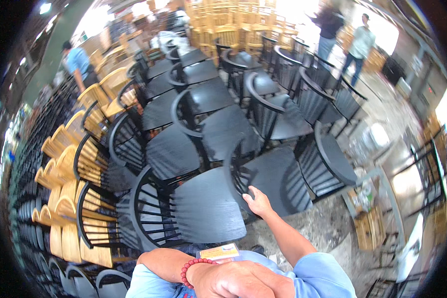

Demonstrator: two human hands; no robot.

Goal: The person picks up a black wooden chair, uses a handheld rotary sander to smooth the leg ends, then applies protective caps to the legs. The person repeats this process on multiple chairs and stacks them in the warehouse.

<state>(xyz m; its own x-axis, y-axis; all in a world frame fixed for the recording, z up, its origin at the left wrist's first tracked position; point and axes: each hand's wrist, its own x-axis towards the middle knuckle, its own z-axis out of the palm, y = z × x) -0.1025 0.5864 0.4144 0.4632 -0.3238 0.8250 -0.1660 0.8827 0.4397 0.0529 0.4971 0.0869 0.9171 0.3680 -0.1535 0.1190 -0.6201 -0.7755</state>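
Bare and reaching forward, my right hand (pixel 258 202) is at the curved top rail of a black spindle-back chair (pixel 279 174), its fingers and thumb closed on the rail. My left forearm bends across my body, with a red bead bracelet at the wrist. Low in the view is my left hand (pixel 241 281), back side up; its fingers run down out of sight, so their pose is hidden. Another black chair (pixel 211 203) stands just left of my right hand, its seat facing up. A badge card (pixel 218 252) hangs at my chest.
Rows of black chairs (pixel 216 129) fill the space ahead. Natural-wood chairs (pixel 67 198) line the left, with more wooden chairs (pixel 233 25) stacked at the back. People stand at far left (pixel 78 62) and far right (pixel 361 47). A grey frame (pixel 390 198) and wooden crate (pixel 369 231) are right.
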